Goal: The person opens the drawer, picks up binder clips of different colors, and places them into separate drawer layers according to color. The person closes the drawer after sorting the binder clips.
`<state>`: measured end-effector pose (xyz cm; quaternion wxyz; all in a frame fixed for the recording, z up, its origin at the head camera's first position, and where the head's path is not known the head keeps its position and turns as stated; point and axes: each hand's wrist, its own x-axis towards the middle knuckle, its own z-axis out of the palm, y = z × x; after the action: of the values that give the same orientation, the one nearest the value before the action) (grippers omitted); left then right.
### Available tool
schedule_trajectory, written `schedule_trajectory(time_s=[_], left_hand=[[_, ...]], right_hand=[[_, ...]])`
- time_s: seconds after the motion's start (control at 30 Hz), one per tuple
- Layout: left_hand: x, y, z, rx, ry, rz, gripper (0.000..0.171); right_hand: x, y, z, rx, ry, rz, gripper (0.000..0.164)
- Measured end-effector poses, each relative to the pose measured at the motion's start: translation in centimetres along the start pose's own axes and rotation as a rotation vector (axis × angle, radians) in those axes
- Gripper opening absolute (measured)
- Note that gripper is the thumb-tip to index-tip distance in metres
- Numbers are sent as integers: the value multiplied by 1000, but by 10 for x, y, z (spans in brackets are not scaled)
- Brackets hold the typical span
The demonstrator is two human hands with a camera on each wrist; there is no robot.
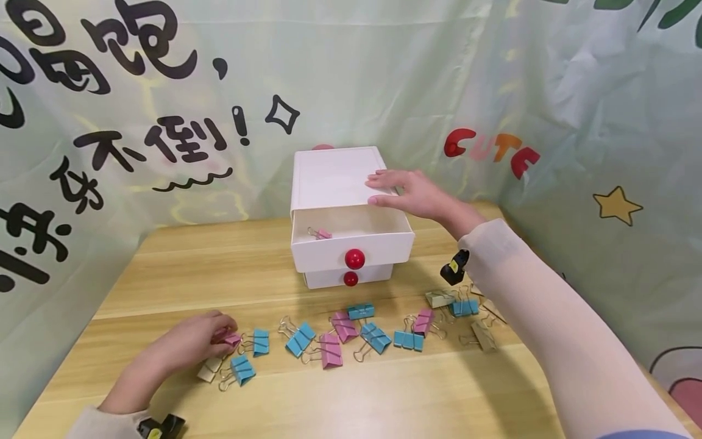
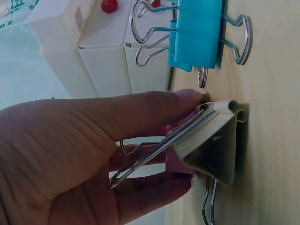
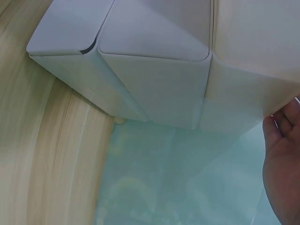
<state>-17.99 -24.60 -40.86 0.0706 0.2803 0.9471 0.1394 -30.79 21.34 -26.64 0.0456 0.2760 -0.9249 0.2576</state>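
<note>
My left hand (image 1: 189, 341) is low over the table's left side, thumb and fingers pinching a pink binder clip (image 1: 233, 339). In the left wrist view a beige binder clip (image 2: 218, 140) stands right before that pink clip (image 2: 176, 162), partly hiding it. Two blue binder clips (image 1: 260, 342) lie just to the right. My right hand (image 1: 414, 194) rests with extended fingers at the top right edge of a white drawer box (image 1: 334, 177). Its upper drawer (image 1: 323, 255), with a red knob, is pulled out and has a pink binder clip (image 1: 323, 234) inside.
Several pink and blue binder clips (image 1: 331, 350) lie scattered in front of the box. More beige and blue clips (image 1: 482, 335) are at the right, beneath my right forearm. The lower drawer (image 1: 323, 278) also has a red knob. A printed cloth (image 1: 384, 79) hangs behind the wooden table (image 1: 219, 268).
</note>
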Motion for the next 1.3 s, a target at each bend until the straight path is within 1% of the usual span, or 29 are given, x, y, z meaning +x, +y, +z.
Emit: schedule_trajectory(time_s=[0.2, 0.4, 0.5, 0.6, 0.73, 0.83, 0.93, 1.07, 1.17, 1.23, 1.3], left_hand=[[6, 2, 0, 19, 22, -18, 20], [13, 3, 0, 53, 52, -24, 24], [15, 3, 3, 70, 43, -25, 25], [15, 5, 5, 73, 24, -34, 22], [15, 8, 5, 59, 20, -12, 16], [16, 8, 2, 53, 41, 11, 13], [18, 11, -2, 56, 79, 6, 11], [20, 14, -8, 70, 125, 1, 14], [20, 15, -12, 61, 136, -6, 18], [21, 16, -15, 50, 152, 2, 18], [21, 18, -17, 45, 186, 20, 18]], right_hand=[[-1, 0, -2, -14, 9, -22, 57], [-2, 1, -3, 6, 12, -21, 58], [-3, 1, -2, 13, 3, -6, 57], [-5, 2, -1, 9, -9, 6, 56], [-5, 3, 0, 7, -9, -3, 56], [-5, 3, 0, 9, -2, -15, 56], [-4, 3, 0, 15, 4, -20, 56], [-3, 1, 0, 24, 4, -15, 57], [-3, 1, 0, 23, 2, -11, 58], [-3, 1, 0, 22, 3, -14, 57], [-3, 0, 1, 24, 8, -22, 57]])
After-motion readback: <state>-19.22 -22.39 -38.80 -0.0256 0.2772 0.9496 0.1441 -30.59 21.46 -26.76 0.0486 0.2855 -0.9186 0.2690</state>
